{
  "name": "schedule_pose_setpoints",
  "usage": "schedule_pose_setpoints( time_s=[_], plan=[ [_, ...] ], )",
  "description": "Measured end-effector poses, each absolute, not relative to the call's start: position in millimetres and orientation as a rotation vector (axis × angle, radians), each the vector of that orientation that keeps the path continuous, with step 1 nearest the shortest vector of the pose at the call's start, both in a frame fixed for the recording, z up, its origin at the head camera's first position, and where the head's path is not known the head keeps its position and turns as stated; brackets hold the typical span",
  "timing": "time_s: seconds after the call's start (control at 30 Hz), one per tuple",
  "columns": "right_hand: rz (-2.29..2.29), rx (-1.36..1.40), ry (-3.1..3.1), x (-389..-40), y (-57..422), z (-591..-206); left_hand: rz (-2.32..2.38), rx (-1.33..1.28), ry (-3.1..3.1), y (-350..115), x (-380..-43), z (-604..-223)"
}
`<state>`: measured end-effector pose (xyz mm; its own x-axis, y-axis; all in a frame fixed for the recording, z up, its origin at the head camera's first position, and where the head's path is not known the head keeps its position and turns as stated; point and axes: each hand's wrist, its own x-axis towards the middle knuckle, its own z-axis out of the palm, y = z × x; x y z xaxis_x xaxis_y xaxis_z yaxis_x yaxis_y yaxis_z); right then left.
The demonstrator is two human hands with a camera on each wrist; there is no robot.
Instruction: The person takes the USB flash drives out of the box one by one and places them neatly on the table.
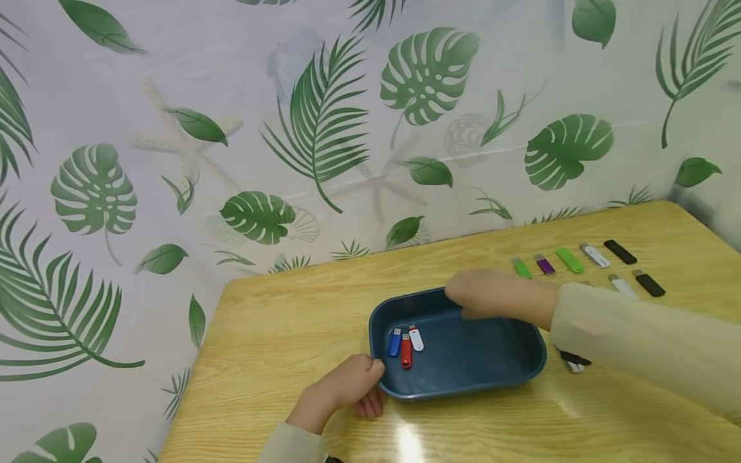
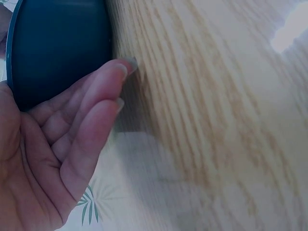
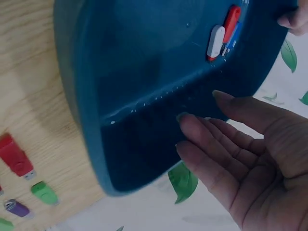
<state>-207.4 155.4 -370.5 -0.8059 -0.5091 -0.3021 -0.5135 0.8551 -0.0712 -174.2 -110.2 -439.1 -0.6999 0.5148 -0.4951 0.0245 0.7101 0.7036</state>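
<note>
A dark blue plastic basin (image 1: 463,360) stands on the table. Inside, toward its left end, lie a blue USB stick (image 1: 395,343), a red USB stick (image 1: 406,351) and a white USB stick (image 1: 416,339), close together. My left hand (image 1: 350,384) holds the basin's near left corner, thumb over the rim and fingers along the outer wall (image 2: 72,125). Above the far rim is my right hand (image 1: 492,294). Its thumb and fingers stand apart with nothing between them in the right wrist view, near the basin's inner wall (image 3: 144,139).
Several more USB sticks lie on the table (image 1: 278,347) at the far right, among them a purple one (image 1: 544,264), a light green one (image 1: 570,260) and a black one (image 1: 649,283). My right sleeve (image 1: 631,341) hides part of them. A leaf-patterned cloth (image 1: 231,154) hangs behind.
</note>
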Motion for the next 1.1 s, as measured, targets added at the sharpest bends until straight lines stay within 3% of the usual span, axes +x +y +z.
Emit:
schedule_pose_setpoints(
  time_s=[0.57, 1.1],
  plan=[
    [0.004, -0.951, 2.633, -226.1, 127.6, -395.3, 0.918, 0.402, 2.182, -111.3, -177.0, -445.7],
    [-0.096, -0.9, 2.576, -240.1, 91.2, -419.7, 0.935, 0.431, 2.182, -112.4, -176.7, -440.5]
  ],
)
